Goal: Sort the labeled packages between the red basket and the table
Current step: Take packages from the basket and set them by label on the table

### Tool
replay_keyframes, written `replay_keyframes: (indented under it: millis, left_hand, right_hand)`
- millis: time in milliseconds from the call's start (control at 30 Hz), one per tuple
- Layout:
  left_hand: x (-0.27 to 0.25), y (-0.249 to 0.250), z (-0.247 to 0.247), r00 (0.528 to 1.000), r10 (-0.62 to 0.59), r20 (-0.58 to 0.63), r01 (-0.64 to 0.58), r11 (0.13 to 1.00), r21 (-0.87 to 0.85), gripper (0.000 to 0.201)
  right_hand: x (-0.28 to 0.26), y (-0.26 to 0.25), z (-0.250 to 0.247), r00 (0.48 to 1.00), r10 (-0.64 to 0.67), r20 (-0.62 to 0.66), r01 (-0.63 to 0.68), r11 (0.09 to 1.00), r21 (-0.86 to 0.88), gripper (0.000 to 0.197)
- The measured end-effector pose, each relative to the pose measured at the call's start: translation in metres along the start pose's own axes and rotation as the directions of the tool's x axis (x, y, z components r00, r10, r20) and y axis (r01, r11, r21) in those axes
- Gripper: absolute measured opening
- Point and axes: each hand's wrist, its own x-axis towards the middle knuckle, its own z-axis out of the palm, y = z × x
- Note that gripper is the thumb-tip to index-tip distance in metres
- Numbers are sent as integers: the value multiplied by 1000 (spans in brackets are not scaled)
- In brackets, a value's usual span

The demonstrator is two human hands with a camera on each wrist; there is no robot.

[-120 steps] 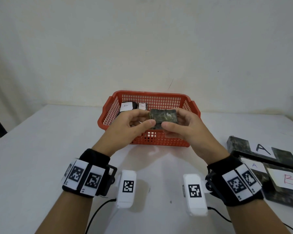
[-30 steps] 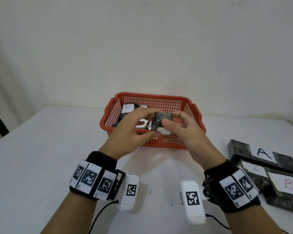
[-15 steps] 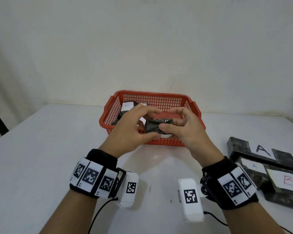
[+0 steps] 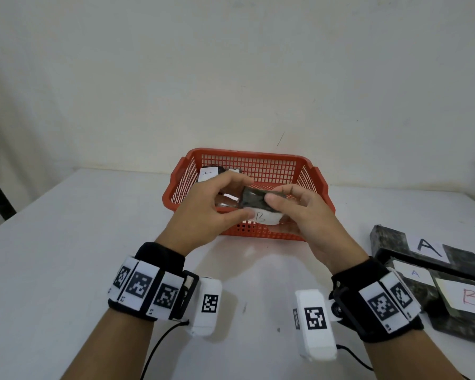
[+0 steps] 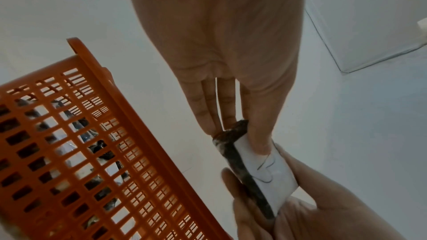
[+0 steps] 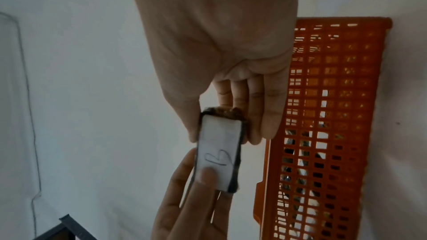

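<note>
Package up in the air, pinched at both ends, just above the near edge of the red basket! The left hand has thumb under and fingers over its left end; the right hand clamps the other end the same way. Its white label faces down toward the wrists, and the right wrist view reads a handwritten B. So the read is done, I'd say. Now pass it to one hand, keep that label showing, and carry it right to the pile on the table, where the B-labelled package lies beside two marked A. Set it flat, label up, no tossing.
</note>
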Motion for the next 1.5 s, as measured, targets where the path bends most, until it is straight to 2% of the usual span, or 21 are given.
replay_keyframes:
  millis: [100, 233, 400, 500, 600, 700, 833, 1000, 1200, 1267, 1367, 1500]
  left_hand:
    - [1, -3, -2, 997, -57, -59, 56, 998, -13, 32]
    - [0, -3, -6, 991, -105, -82, 101, 993, -56, 19]
    - [1, -4, -7, 986, -138, -94, 130, 988, -83, 19]
    - [1, -8, -7, 979, -165, -116, 155, 984, -91, 17]
    - [2, -8, -9, 974, -191, -122, 182, 980, -82, 17]
    - [2, -9, -11, 964, -203, -171, 190, 978, -89, 18]
    - [3, -23, -17, 941, -214, -263, 236, 970, 53, 22]
    - [3, -48, -18, 892, -237, -385, 369, 873, 318, 23]
    - [15, -45, -24, 873, -290, -392, 452, 784, 426, 25]
    - [39, -47, -34, 843, -387, -375, 522, 756, 394, 22]
    - [78, -56, -50, 781, -524, -341, 609, 760, 228, 15]
    - [103, -79, -56, 735, -572, -364, 659, 729, 185, 21]
  right_hand:
    - [-3, -3, 0, 999, -24, 43, 27, 998, -65, 35]
    - [-4, -5, -1, 995, -95, 40, 100, 984, -147, 31]
    - [-3, -4, -2, 989, -128, 78, 141, 970, -200, 41]
    - [-5, -5, -3, 977, -186, 103, 210, 917, -340, 50]
    - [-5, -7, 2, 962, -269, 54, 262, 848, -460, 41]
    - [-4, -5, 3, 958, -284, -41, 236, 862, -449, 31]
    - [12, -7, 5, 971, -162, -175, 74, 903, -423, 27]
    - [43, -15, 12, 991, 27, -135, -83, 898, -431, 33]
    - [85, -32, 16, 974, 152, -170, -221, 808, -546, 28]
    - [99, -35, 16, 960, 226, -168, -282, 764, -581, 27]
    - [120, -34, 18, 939, 304, -158, -335, 718, -610, 25]
    - [144, -24, 21, 913, 374, -165, -384, 647, -658, 39]
